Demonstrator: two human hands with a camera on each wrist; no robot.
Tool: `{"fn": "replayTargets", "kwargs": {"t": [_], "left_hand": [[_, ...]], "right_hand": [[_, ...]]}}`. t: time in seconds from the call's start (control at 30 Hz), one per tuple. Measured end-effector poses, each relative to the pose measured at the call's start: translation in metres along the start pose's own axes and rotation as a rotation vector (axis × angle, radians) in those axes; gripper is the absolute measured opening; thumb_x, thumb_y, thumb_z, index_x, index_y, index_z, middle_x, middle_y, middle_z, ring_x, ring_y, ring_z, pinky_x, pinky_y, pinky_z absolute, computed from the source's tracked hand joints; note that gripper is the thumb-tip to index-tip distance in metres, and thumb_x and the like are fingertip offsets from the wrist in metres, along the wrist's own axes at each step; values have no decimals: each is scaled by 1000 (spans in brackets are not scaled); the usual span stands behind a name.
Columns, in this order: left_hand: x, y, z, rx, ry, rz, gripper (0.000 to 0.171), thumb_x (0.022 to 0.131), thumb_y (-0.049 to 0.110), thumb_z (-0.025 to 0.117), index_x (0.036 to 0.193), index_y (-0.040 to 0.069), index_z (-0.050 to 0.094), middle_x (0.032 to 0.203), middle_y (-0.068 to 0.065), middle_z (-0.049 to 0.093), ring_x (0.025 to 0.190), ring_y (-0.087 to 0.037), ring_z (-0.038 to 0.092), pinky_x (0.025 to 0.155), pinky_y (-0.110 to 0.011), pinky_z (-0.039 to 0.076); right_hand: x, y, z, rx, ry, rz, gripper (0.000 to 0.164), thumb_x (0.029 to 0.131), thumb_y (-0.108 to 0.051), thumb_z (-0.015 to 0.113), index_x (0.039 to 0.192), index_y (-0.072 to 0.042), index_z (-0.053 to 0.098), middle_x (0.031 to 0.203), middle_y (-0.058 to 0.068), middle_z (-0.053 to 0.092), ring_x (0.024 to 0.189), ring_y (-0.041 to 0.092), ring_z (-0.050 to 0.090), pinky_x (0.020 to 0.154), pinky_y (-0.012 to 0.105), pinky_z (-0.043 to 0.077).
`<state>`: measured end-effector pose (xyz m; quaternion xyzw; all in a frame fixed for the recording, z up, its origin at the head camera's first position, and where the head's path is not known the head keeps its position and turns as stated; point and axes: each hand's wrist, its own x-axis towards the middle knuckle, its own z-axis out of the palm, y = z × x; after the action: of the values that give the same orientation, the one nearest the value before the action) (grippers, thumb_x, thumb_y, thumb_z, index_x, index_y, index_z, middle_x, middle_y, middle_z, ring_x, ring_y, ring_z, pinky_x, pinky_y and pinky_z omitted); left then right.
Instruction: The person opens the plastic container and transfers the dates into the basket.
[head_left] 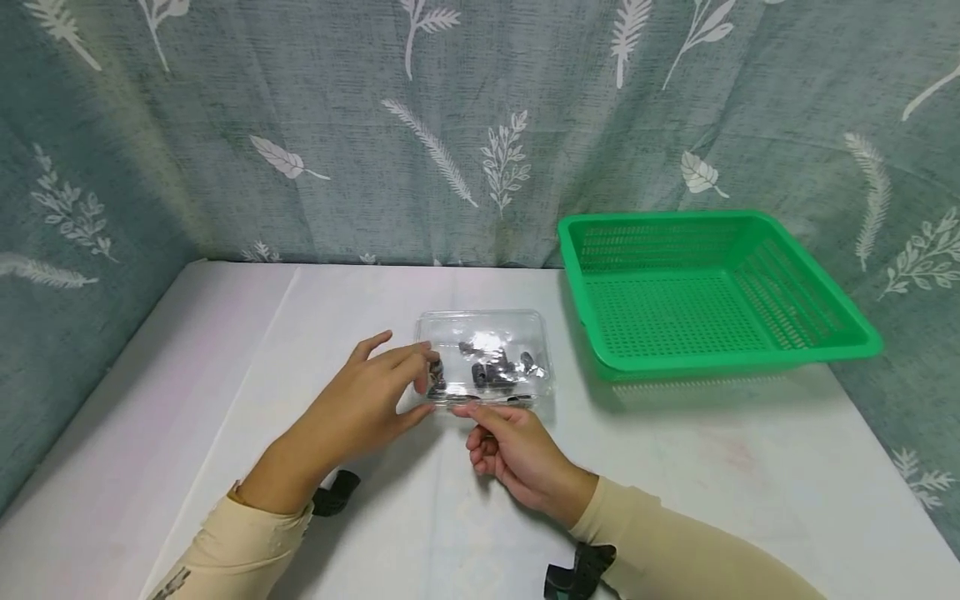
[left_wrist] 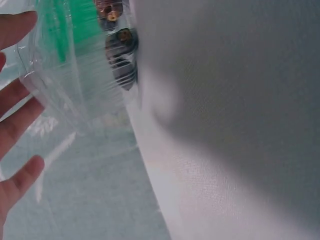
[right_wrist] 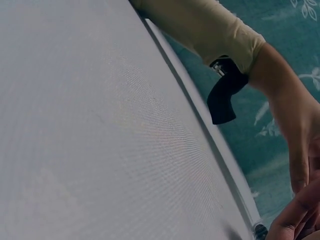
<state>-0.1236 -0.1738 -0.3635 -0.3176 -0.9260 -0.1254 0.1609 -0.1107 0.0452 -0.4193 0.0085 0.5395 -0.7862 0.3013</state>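
The clear box [head_left: 487, 327] sits at the frame's centre, dark pieces [head_left: 491, 375] inside; whether it is fastened I cannot tell, but handling looks unfinished: the right hand [head_left: 521, 454] pinches its lower edge, the left hand [head_left: 367, 398], fingers loosely spread, touches its left side.
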Motion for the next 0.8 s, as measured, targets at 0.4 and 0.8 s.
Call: {"fn": "replayTargets", "kwargs": {"t": [0.4,0.8], "left_hand": [[3,-5,-4,-7,21,125,14,74,15,88,76,17,74,120,-4,74,112,-22,70,100,-44,52],[3,-9,-5,-71,-8,170,22,73,6,86,74,18,66,123,-9,71,123,-29,64,98,-45,54]], "right_hand": [[-1,-2,-3,22,10,-7,36,102,-23,57,127,2,63,69,-4,58,57,6,53,53,15,50],[0,-1,-3,15,4,-2,41,103,-21,54,130,9,58,69,-4,56,57,6,51,53,15,49]]}}
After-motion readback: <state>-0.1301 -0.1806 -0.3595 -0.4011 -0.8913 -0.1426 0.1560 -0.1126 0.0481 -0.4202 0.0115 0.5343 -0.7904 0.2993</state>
